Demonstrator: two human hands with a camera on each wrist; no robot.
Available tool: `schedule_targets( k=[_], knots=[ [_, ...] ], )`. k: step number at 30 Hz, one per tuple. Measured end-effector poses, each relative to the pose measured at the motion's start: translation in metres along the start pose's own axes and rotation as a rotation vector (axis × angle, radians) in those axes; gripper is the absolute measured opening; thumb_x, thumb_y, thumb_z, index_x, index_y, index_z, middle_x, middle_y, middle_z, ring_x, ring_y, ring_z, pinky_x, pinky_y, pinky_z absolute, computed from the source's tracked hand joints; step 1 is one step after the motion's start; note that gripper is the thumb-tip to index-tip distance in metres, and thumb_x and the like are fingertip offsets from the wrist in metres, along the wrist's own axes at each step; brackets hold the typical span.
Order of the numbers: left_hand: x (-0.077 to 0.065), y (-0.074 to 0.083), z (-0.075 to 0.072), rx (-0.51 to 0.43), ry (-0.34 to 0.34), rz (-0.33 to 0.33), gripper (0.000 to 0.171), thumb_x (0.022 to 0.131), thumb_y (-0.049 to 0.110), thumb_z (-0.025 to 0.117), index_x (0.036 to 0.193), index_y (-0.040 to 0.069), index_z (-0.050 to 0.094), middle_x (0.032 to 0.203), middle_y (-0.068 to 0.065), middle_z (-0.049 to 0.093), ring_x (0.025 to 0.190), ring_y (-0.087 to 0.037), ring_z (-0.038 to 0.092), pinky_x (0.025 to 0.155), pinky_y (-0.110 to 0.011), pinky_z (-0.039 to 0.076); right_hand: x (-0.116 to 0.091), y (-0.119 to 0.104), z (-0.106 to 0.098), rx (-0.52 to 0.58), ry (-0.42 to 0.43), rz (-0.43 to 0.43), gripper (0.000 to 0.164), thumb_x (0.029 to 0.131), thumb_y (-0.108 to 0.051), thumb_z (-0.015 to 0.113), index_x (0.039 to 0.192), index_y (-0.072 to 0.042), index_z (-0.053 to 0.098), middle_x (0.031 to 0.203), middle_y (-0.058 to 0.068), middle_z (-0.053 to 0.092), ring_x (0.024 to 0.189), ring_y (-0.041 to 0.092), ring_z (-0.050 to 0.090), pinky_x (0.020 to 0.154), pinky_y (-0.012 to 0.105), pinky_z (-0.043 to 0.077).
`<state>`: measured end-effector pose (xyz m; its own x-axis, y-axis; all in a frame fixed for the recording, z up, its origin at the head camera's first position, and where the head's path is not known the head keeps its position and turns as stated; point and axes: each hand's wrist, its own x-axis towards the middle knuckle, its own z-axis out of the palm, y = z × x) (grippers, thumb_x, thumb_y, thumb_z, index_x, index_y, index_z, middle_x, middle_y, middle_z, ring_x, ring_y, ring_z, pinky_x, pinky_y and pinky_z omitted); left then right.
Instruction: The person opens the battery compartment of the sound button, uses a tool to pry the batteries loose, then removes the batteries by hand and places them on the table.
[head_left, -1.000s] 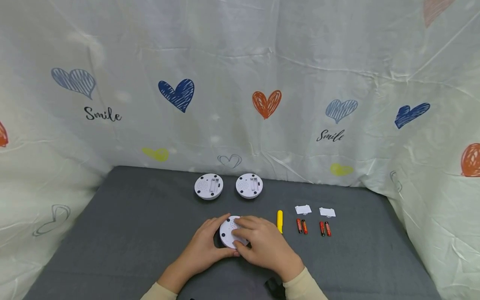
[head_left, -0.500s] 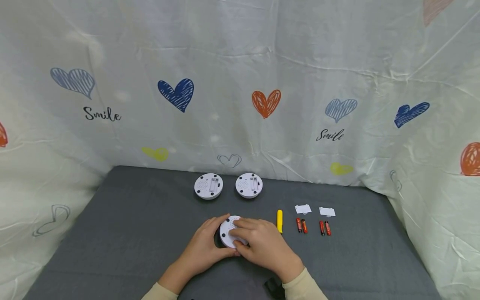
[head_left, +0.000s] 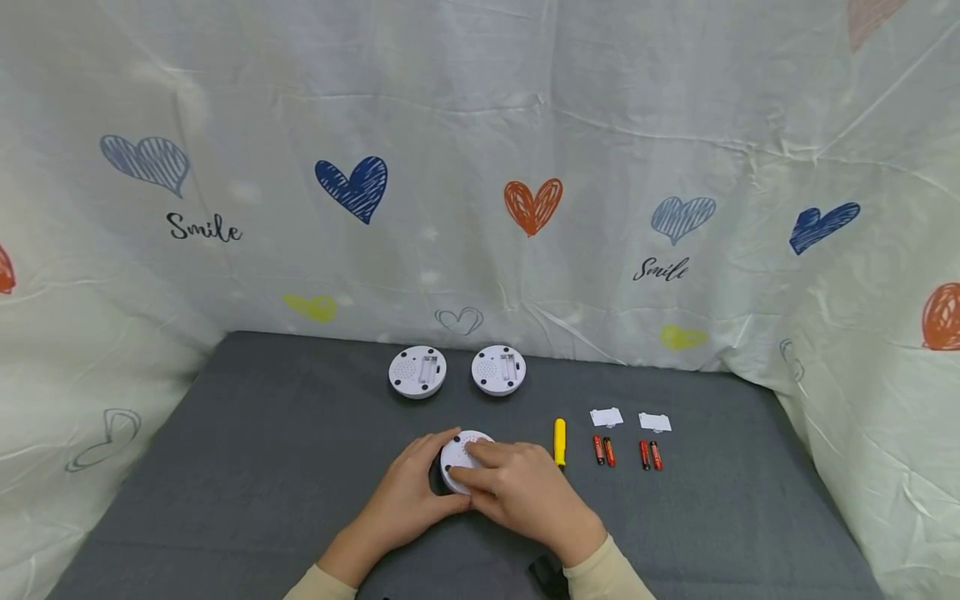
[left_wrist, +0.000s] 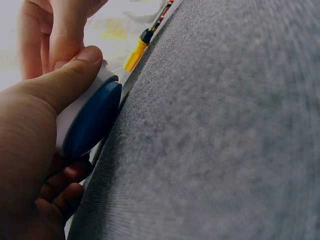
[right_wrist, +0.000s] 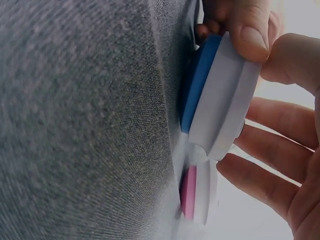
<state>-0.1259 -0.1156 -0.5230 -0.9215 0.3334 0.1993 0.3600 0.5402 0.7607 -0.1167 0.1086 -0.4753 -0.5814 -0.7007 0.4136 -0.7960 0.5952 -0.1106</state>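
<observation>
white disc [head_left: 456, 455] | 2 o'clock from left hand [head_left: 407, 490], clamped on rim | 10 o'clock from right hand [head_left: 521, 487], fingers touching face

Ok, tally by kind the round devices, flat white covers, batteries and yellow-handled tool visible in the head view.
Round devices: 3
Flat white covers: 2
Batteries: 4
Yellow-handled tool: 1
Total: 10

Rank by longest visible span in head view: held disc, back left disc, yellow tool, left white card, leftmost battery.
1. Held disc and back left disc: can't rank; right hand hides part of the former.
2. Yellow tool
3. Left white card
4. Leftmost battery
</observation>
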Motion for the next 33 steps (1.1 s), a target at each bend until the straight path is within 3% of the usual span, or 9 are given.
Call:
schedule_targets(
  k=[7, 11, 15, 20, 33],
  knots=[
    [0.001, 0.002, 0.001, -0.006, -0.001, -0.001, 0.094, 0.073, 0.035, 0.104, 0.153, 0.01, 0.061, 0.134, 0.002, 0.069, 0.125, -0.02, 0.063, 0.106, -0.052, 0.053, 0.0, 0.001, 0.003, -0.04, 0.041, -0.045, 0.027, 0.092, -0.027, 0.091, 0.118, -0.028, 0.085, 0.121, -0.002, 0.077, 0.097, 0.011, 0.076, 0.075, 0.03, 0.063],
    [0.001, 0.003, 0.001, -0.008, -0.019, -0.008, 0.097, 0.073, 0.044, 0.103, 0.155, 0.012, 0.061, 0.136, 0.002, 0.069, 0.126, -0.023, 0.063, 0.107, -0.054, 0.052, -0.001, 0.002, 0.002, -0.006, 0.085, -0.054, 0.029, 0.091, -0.016, 0.089, 0.118, -0.025, 0.086, 0.114, -0.007, 0.08, 0.094, 0.005, 0.076, 0.072, 0.024, 0.06],
    [-0.001, 0.004, 0.003, -0.003, -0.031, -0.02, 0.1, 0.074, 0.054, 0.101, 0.156, 0.013, 0.06, 0.137, 0.002, 0.069, 0.124, -0.022, 0.063, 0.104, -0.055, 0.053, -0.002, 0.005, -0.001, 0.054, 0.105, -0.047, 0.031, 0.088, -0.007, 0.088, 0.114, -0.022, 0.087, 0.11, -0.009, 0.081, 0.092, 0.002, 0.076, 0.074, 0.021, 0.06],
    [-0.001, 0.006, 0.003, -0.013, -0.023, -0.036, 0.1, 0.073, 0.052, 0.102, 0.155, 0.013, 0.061, 0.136, 0.002, 0.069, 0.121, -0.019, 0.064, 0.102, -0.053, 0.053, -0.001, 0.005, -0.002, 0.095, 0.1, -0.038, 0.028, 0.09, -0.001, 0.084, 0.11, -0.02, 0.086, 0.109, -0.009, 0.081, 0.09, 0.002, 0.076, 0.076, 0.021, 0.059],
    [0.0, 0.003, 0.003, -0.016, -0.023, -0.042, 0.103, 0.072, 0.056, 0.101, 0.156, 0.013, 0.06, 0.141, 0.0, 0.067, 0.127, -0.021, 0.063, 0.107, -0.054, 0.051, -0.003, 0.009, -0.008, 0.119, 0.064, 0.003, 0.027, 0.097, -0.003, 0.076, 0.118, -0.017, 0.084, 0.116, -0.008, 0.08, 0.1, 0.003, 0.076, 0.084, 0.023, 0.061]
  ],
)
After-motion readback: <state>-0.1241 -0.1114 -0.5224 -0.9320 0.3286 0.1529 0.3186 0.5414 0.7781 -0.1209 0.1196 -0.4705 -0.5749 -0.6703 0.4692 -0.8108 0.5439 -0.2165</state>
